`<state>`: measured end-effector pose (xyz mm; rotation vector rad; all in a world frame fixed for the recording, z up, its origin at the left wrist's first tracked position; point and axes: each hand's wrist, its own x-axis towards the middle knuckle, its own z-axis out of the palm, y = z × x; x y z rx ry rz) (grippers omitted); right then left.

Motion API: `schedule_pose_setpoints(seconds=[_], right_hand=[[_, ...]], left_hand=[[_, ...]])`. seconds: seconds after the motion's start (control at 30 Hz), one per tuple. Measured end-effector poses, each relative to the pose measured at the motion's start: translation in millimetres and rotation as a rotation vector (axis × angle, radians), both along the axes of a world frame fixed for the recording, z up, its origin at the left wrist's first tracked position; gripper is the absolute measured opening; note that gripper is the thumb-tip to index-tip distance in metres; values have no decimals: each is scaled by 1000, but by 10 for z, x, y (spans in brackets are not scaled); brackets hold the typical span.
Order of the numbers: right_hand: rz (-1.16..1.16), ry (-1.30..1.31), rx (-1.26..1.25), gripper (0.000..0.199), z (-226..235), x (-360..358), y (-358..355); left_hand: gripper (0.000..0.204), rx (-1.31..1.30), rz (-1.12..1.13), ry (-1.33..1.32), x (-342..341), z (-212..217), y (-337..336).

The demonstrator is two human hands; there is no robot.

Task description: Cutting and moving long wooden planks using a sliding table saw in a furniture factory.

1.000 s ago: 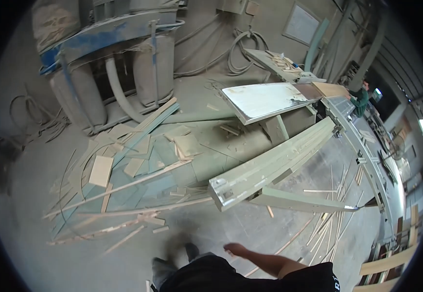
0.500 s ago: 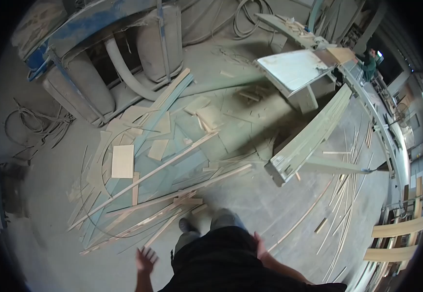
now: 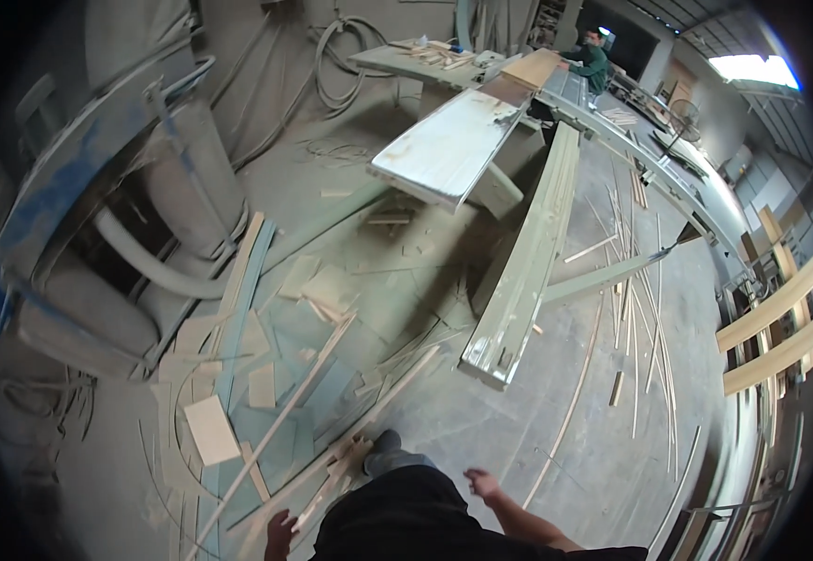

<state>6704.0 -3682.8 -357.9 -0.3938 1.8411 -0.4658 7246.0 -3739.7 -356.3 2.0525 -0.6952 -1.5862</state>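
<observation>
My left hand (image 3: pixel 280 533) hangs low beside my body, over the pile of wood offcuts, holding nothing, its fingers loosely apart. Farther right, my right hand (image 3: pixel 483 483) is held out in front of me above the concrete floor. Its fingers are slightly bent and apart, with nothing in them. Neither hand touches anything. Nearest to the left hand are long thin wood strips (image 3: pixel 285 425) on the floor and a pale rectangular board (image 3: pixel 211 430). One shoe (image 3: pixel 386 441) shows beside the strips.
A dusty machine with a long beam (image 3: pixel 523 271) and white sliding table (image 3: pixel 453 140) stands ahead. Beyond it a person in green (image 3: pixel 593 67) handles a brown panel (image 3: pixel 532 68). Dust-collector bags (image 3: pixel 187 178) are left. Thin strips (image 3: pixel 635 318) litter the right floor; curved wood pieces (image 3: pixel 776 360) stand far right.
My view has turned right, so the machine and offcuts shift left in the picture. My right hand has swung out forward from my side. The left hand sits lower in the picture.
</observation>
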Motion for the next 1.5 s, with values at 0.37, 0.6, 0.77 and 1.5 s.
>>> schedule_pose_setpoints(seconds=[0.37, 0.6, 0.77, 1.5], right_hand=[[242, 177, -170, 31, -456, 284, -141], [-378, -114, -126, 33, 202, 597, -499], [-575, -93, 54, 35, 13, 723, 35], [-852, -46, -68, 39, 243, 1571, -993]], left_hand=[[30, -113, -153, -124, 303, 130, -1456], [30, -925, -666, -53, -1465, 2688, -3351], [32, -1420, -822, 606, -2606, 4840, -3619], [46, -1039, -1112, 1432, -2622, 5907, -3893]])
